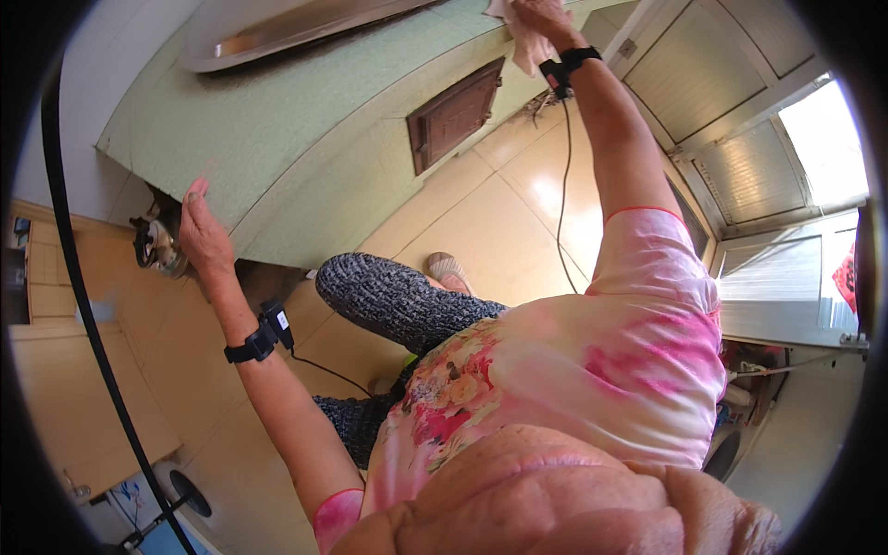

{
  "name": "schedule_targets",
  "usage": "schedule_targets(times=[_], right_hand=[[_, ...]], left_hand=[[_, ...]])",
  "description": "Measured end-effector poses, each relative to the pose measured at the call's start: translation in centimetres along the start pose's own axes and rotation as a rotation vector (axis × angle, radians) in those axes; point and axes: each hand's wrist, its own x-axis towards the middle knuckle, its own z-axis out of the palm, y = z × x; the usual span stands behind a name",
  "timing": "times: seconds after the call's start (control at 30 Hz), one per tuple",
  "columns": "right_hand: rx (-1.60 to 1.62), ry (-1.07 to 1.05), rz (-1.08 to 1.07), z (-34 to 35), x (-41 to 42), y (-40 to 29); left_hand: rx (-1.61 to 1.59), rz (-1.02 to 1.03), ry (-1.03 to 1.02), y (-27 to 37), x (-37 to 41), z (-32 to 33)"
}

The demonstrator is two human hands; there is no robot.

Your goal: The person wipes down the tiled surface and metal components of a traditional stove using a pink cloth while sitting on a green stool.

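Note:
My right hand (543, 19) is closed over a pale pink cloth (533, 54) at the far right end of a pale green built-in stove (298, 125). Part of the cloth hangs over the stove's front edge; the fingertips are cut off by the top of the picture. At the near left corner, my left hand (206, 236) leans against the stove's edge, holding nothing, its fingers extended along the surface. Set into the stove top is a large shiny metal pan or lid (277, 38), with dark grime along its rim. Both wrists wear black straps with cabled devices.
A rusty iron stove door (454, 114) is in the stove's front. Beside my left hand stands a metal fitting with a black handle (156, 243). Tiled floor (513, 187) lies below, with twigs (544, 104) by the stove. Panelled doors (701, 59) stand at right.

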Motion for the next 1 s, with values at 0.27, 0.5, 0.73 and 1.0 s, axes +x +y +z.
schedule_targets(times=[0.27,0.5,0.73,1.0], right_hand=[[0.336,-0.263,0.564,-11.3,1.2,-8.6],[0.545,-0.21,0.553,-13.9,2.5,-18.7],[0.594,-0.203,0.377,-15.8,3.7,-26.8],[0.484,-0.044,-0.127,-18.2,4.0,-34.3]], left_hand=[[0.201,0.056,-0.014,-0.6,-0.3,-1.2],[0.316,0.107,-0.01,-1.3,-2.1,-4.6],[0.422,0.167,0.07,-3.2,-3.0,-3.8],[0.381,0.171,0.149,-3.2,-4.7,-5.1]])
